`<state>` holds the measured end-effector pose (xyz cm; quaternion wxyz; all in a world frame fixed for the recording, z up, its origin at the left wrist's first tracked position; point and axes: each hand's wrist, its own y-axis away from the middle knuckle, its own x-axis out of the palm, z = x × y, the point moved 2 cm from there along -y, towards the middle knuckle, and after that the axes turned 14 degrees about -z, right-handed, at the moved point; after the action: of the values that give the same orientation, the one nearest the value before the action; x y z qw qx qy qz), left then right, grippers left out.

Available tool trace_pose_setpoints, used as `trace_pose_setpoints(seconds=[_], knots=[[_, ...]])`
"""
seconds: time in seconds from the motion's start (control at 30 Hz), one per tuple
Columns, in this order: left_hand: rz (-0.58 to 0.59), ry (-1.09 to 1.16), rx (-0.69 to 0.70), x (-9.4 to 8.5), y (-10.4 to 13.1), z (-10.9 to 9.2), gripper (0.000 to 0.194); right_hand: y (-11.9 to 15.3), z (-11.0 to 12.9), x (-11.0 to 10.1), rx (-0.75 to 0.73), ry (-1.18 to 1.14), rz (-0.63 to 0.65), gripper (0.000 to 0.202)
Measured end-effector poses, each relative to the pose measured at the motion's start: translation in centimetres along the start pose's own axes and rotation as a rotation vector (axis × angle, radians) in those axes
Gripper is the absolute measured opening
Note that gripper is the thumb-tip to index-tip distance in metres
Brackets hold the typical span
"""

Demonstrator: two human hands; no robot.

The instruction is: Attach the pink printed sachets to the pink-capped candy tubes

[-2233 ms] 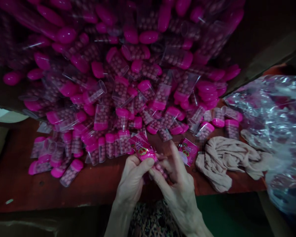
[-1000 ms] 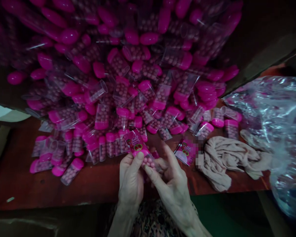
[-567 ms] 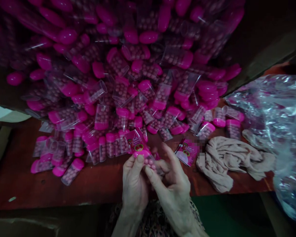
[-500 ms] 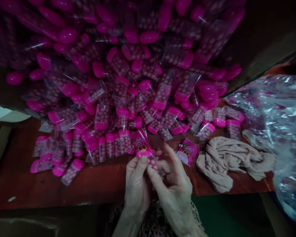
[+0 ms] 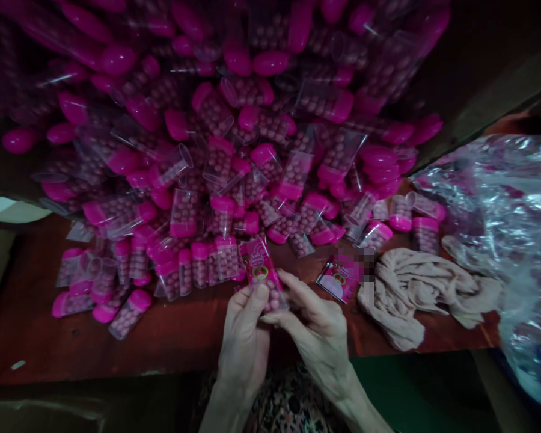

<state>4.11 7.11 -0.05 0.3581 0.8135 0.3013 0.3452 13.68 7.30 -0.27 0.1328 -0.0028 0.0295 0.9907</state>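
My R hand (image 5: 315, 322) has just come in: half a sec ago its index stuck up off the work, now index lies along the R side of the clear bead bottle (image 5: 275, 296) & thumb's at the near end. Prob. means a steadier two-handed hold, w/ the pink printed label (image 5: 258, 260) lying straighter, face up. L hand (image 5: 244, 325) pinches it, thumb on top by the label's lower end; fingers beneath hidden, so can't tell how they sit. Bottle's just above the bench (image 5: 171, 346), near mid front edge. Stack of printed labels (image 5: 340, 280) just R of my hands, its R side lost in a pixelated patch; beige cloth (image 5: 403, 294) beside it, clear plastic wrap (image 5: 505, 240) at bench's R end. Heap of pink-capped bottles (image 5: 183, 213) crowds the back, so little elbow room fwd.
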Motion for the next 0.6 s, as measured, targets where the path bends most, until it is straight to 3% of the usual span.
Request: trace_pose_setpoints(seconds=[0.13,0.37,0.6], knots=[[-0.017,-0.019,-0.043,0.0,0.1,0.5,0.024,-0.2,-0.5,-0.2,-0.013,-0.034,-0.086,0.036],[0.061,-0.073,-0.131,-1.4,-0.1,-0.3,0.021,-0.2,-0.7,0.3,0.12,-0.112,0.0,0.025],[0.199,-0.093,-0.18,-2.0,-0.4,-0.1,0.016,0.4,-1.1,0.1,0.027,-0.02,-0.01,0.022]])
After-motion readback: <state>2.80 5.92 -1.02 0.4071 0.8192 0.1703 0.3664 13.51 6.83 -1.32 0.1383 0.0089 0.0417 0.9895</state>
